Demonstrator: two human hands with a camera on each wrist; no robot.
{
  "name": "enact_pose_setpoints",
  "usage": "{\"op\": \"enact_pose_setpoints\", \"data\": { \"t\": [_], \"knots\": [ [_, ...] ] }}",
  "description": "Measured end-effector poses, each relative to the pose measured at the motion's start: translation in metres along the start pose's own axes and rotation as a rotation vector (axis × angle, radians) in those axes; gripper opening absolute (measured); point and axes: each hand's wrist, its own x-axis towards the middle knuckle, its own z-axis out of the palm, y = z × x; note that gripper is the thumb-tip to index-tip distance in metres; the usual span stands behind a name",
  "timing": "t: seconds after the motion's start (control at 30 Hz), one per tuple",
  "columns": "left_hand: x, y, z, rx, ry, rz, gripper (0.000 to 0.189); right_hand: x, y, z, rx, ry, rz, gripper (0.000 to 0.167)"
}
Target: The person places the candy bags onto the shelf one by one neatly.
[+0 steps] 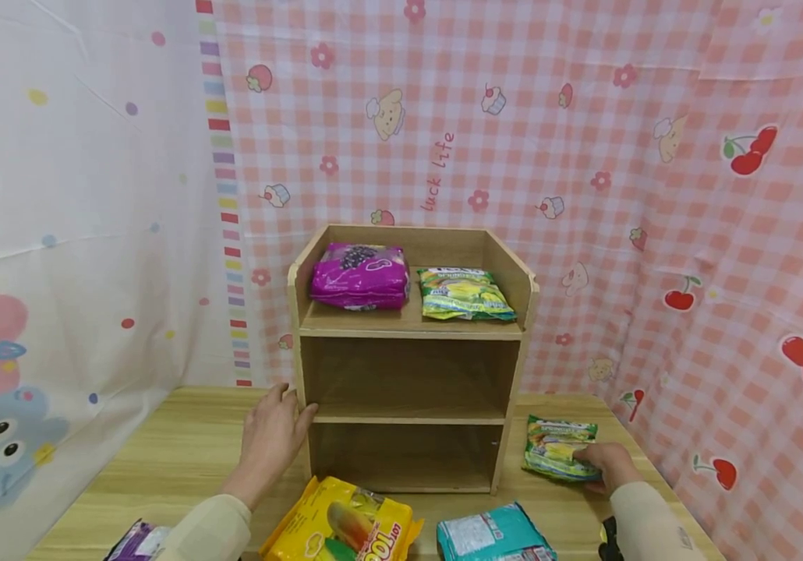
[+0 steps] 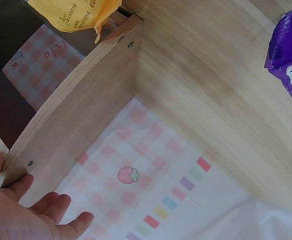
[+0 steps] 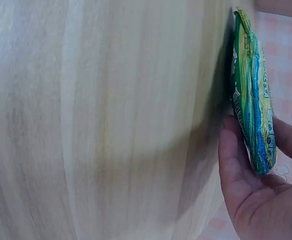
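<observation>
On the table right of the wooden shelf point(image 1: 408, 419), my right hand point(image 1: 612, 464) grips a green-and-yellow snack bag point(image 1: 561, 448) by its right edge. The right wrist view shows the bag point(image 3: 254, 100) side-on, between thumb and fingers. My left hand point(image 1: 271, 436) holds the shelf's left side panel point(image 2: 81, 85) near its front edge, thumb over the edge and index finger on the outer face; its other fingers are loosely bent. On the top tier sit a purple bag point(image 1: 361, 276) and a similar green-and-yellow bag point(image 1: 466, 294).
In front of the shelf lie a yellow bag point(image 1: 345, 522) with a mango picture and a teal bag point(image 1: 494, 534). A purple packet point(image 1: 136, 541) lies at the front left, partly behind my left sleeve. Patterned cloth point(image 1: 443, 117) hangs behind and at both sides.
</observation>
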Motion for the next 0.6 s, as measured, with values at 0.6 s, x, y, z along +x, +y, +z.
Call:
{"op": "enact_pose_setpoints", "data": {
  "t": [0.6],
  "knots": [
    [-0.001,0.001,-0.001,-0.006,-0.004,0.004,0.045,-0.029,-0.011,0.007,0.392,-0.072,-0.057,0.044]
  ]
}}
